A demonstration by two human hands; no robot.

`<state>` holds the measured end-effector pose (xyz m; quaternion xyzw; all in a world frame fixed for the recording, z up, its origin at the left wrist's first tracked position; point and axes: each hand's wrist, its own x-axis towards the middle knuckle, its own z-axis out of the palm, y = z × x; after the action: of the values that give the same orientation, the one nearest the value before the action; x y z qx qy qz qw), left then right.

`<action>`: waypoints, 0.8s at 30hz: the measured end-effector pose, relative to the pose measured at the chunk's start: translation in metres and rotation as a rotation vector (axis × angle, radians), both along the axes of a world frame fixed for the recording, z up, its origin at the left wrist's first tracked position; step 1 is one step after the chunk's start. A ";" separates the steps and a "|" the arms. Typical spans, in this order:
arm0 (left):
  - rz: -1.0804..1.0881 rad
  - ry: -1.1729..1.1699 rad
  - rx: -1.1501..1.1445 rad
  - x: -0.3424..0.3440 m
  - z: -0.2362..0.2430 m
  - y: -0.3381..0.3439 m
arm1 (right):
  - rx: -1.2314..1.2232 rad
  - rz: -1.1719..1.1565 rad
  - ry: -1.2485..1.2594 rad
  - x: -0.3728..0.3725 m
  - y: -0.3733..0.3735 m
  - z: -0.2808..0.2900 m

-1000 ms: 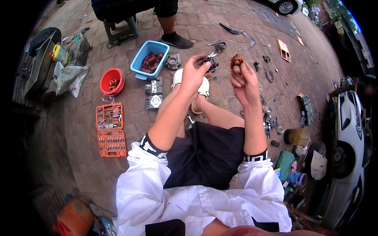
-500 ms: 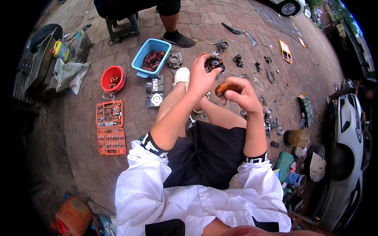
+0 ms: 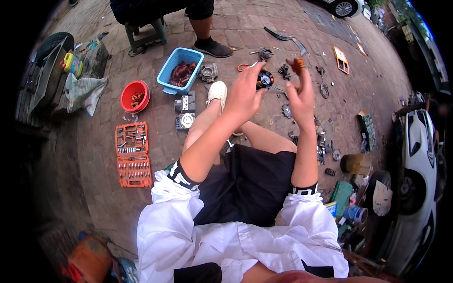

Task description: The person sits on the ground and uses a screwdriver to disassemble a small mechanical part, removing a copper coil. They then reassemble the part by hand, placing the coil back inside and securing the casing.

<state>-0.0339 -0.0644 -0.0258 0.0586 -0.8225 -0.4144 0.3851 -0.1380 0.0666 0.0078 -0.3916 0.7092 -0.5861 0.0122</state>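
Note:
My left hand [image 3: 241, 94] is closed on a round black motor part [image 3: 265, 79] with a pale centre and bits of orange round it, held out over the ground beyond my knees. To its right, my right hand [image 3: 302, 99] is raised with a bundle of copper wire [image 3: 298, 66] in its fingers. A gap separates the two hands. Just past my left hand, an orange-handled tool [image 3: 243, 67] lies on the bricks, partly hidden by the fingers. Near it is a round metal part [image 3: 265, 54].
A blue basin [image 3: 165, 70] holds reddish copper wire, and a red bowl [image 3: 123, 96] holds copper pieces. An orange socket set [image 3: 133, 155] lies open at left. Metal parts [image 3: 322, 146] are strewn at right. Someone sits on a stool [image 3: 160, 33] ahead, a shoe [image 3: 212, 48] near the basin.
My right hand has moved up and away from me with the copper wire. The black part in my left hand has tilted and shifted slightly right.

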 end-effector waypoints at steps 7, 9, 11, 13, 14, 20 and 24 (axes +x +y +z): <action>-0.080 0.059 0.139 0.004 0.001 -0.002 | 0.350 -0.060 0.283 -0.001 0.001 -0.006; -0.173 0.082 0.265 0.001 -0.005 -0.004 | 0.303 -0.058 0.334 -0.008 0.002 -0.011; -0.286 0.106 0.456 -0.002 -0.009 -0.005 | 0.205 0.030 0.108 -0.008 0.002 -0.012; -0.347 0.064 0.602 0.000 -0.007 -0.002 | 0.129 0.075 -0.023 -0.007 0.001 -0.012; -0.376 0.043 0.675 0.000 -0.004 -0.001 | 0.103 0.077 -0.040 -0.005 0.001 -0.011; -0.394 0.070 0.798 -0.003 -0.003 0.003 | 0.092 0.031 -0.040 -0.002 0.001 -0.007; -0.460 0.079 0.888 0.002 0.001 -0.003 | 0.107 -0.054 -0.034 -0.004 0.000 -0.012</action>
<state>-0.0319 -0.0674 -0.0245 0.0182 -0.5432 -0.8006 0.2523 -0.1416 0.0669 -0.0047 -0.3609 0.7496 -0.5541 0.0292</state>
